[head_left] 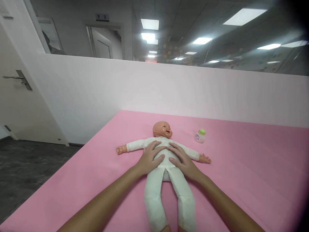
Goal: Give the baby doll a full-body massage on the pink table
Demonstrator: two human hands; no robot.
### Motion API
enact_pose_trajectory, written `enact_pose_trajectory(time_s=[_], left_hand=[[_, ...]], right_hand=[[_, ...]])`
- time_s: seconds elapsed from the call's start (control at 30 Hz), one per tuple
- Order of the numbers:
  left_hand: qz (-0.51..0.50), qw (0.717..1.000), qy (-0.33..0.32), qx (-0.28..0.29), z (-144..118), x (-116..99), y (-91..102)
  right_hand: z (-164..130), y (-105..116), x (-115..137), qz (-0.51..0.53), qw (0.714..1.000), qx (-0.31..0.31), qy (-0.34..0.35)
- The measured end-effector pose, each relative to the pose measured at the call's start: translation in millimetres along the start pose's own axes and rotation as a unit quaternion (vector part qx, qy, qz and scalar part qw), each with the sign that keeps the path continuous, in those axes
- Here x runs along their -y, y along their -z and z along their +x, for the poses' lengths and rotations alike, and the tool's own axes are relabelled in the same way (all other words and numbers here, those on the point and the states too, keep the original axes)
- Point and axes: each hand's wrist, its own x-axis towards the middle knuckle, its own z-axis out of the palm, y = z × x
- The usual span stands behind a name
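Head view: left hand [150, 158] and right hand [181, 160] lie flat, palms pressing doll [166, 167] steady on desk [241, 174]; bottle [200, 135] beyond right hand.

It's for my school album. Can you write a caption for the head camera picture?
Left hand and right hand rest on a baby doll lying face-up on a pink sheet, small bottle nearby.

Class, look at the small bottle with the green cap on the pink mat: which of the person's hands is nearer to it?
The right hand. It rests on the doll's torso, on the side toward the bottle. The left hand lies on the torso's far side, farther from it.
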Motion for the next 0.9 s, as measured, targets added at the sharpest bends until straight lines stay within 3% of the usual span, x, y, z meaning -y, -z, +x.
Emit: enact_pose_trajectory(time_s=[0.33, 0.9], left_hand=[[-0.003, 1.000, -0.003, -0.004, -0.5, 3.4, -0.1], [-0.004, 0.997, -0.018, -0.078, -3.0, -3.5, 2.2]], right_hand=[[0.8, -2.2, 0.3, 0.008, 1.000, 0.005, -0.015], [2.3, -12.9, -8.6, 0.031, 0.999, -0.014, -0.019]])
